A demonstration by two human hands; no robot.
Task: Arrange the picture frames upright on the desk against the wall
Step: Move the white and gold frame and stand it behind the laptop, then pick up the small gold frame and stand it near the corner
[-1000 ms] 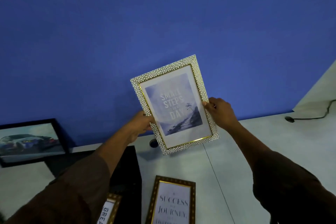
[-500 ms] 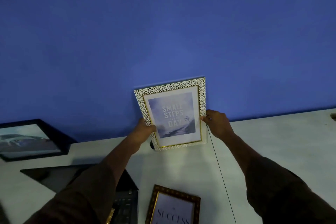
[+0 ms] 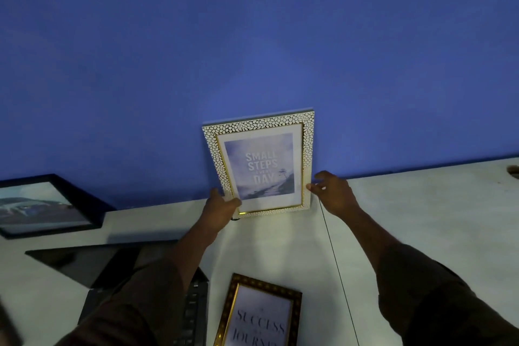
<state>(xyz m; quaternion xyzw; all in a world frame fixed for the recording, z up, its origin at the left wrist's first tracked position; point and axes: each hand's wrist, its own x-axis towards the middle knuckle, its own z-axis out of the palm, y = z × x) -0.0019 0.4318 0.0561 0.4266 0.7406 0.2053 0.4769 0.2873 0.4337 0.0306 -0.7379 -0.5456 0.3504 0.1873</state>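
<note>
Nearest, flat on the desk [image 3: 421, 219] in front of the white pebbled frame [image 3: 259, 163]: a gold-edged frame [image 3: 261, 314], beside a laptop [image 3: 134, 275]. Farther back, left hand [image 3: 220, 208] clamped on the white frame's lower left corner (thumb across its front); right hand [image 3: 332, 191] fingers spread, fingertips touching its lower right edge. Standing upright between both hands, against the blue wall [image 3: 252, 36]. Left of it, a black frame [image 3: 47, 205] leaning.

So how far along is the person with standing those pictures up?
Done: the black frame already leans against the blue wall. In hand: the white pebbled frame stands at the wall, left hand gripping its lower corner, right hand just touching its edge. Left: the dark gold frame lies flat on the desk.
</note>
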